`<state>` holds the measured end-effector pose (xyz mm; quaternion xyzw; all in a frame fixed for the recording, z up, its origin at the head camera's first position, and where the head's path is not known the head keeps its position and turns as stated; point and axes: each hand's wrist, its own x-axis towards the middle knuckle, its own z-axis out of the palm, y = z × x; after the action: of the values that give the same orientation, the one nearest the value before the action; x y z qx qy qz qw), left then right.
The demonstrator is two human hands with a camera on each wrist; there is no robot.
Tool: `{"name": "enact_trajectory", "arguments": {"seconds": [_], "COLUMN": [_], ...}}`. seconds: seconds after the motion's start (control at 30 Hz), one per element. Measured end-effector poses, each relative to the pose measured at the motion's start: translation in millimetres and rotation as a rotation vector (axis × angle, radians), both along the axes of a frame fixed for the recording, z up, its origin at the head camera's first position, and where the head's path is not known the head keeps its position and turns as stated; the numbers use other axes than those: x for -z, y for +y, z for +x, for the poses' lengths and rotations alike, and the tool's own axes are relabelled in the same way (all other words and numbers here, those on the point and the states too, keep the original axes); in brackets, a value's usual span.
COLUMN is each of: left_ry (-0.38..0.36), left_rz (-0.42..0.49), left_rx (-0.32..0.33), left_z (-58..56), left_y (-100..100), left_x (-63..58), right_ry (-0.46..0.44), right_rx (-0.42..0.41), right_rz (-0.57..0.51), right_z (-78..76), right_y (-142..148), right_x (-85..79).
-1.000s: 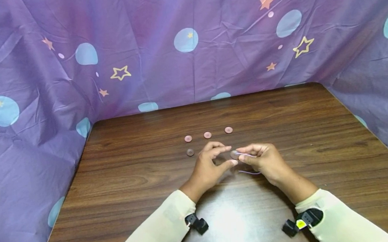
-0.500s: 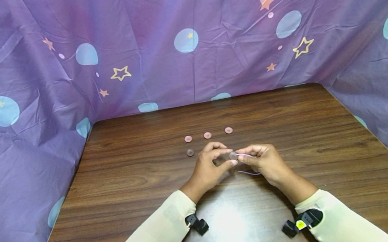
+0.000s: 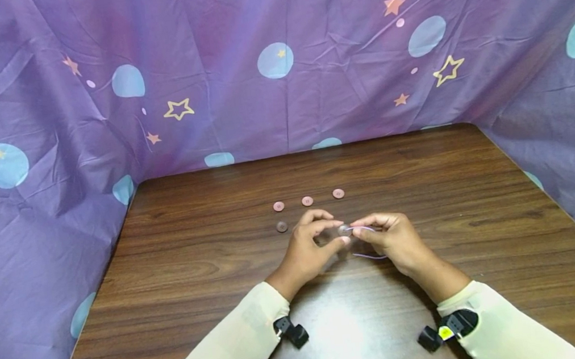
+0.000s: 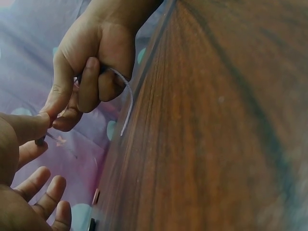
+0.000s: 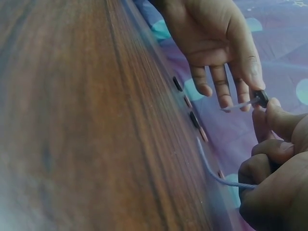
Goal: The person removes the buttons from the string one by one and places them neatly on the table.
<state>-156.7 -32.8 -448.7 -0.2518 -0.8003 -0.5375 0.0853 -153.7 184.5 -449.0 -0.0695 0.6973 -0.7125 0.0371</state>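
A brown button (image 3: 344, 230) is held up above the table between the two hands. The left hand (image 3: 313, 240) pinches it between thumb and index finger, its other fingers spread apart in the right wrist view. Close beside the button, the right hand (image 3: 392, 237) pinches a thin lilac cord (image 3: 366, 228) with thumb and index finger. One cord end (image 5: 236, 106) pokes out through the button towards the left palm. The other end hangs in a curve from the right hand's curled lower fingers, where something dark partly shows (image 5: 275, 166), mostly hidden.
Three pink buttons (image 3: 307, 201) lie in a row on the wooden table (image 3: 213, 266) beyond the hands. Another brown button (image 3: 281, 226) lies left of the left hand. Purple patterned cloth (image 3: 240, 109) hangs behind and at both sides.
The held button has shifted slightly left, more between the left fingertips, and briefly tilted on the way. Both hands stay almost in place; the buttons on the table have not moved.
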Motion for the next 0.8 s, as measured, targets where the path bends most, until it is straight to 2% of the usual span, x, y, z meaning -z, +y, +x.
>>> {"name": "enact_trajectory", "arguments": {"seconds": [0.3, 0.8], "left_ry": [0.002, 0.014], "left_rz": [0.008, 0.009], "left_rx": [-0.015, -0.053], "left_z": [-3.0, -8.6], "left_y": [-2.4, -6.6], "left_x": [1.3, 2.8], "right_ry": [-0.022, -0.03], "right_rx": [0.045, 0.069], "right_rz": [-0.014, -0.084], "right_z": [-0.6, -3.7], "right_y": [1.1, 6.4], "right_x": [-2.7, -0.7]}}
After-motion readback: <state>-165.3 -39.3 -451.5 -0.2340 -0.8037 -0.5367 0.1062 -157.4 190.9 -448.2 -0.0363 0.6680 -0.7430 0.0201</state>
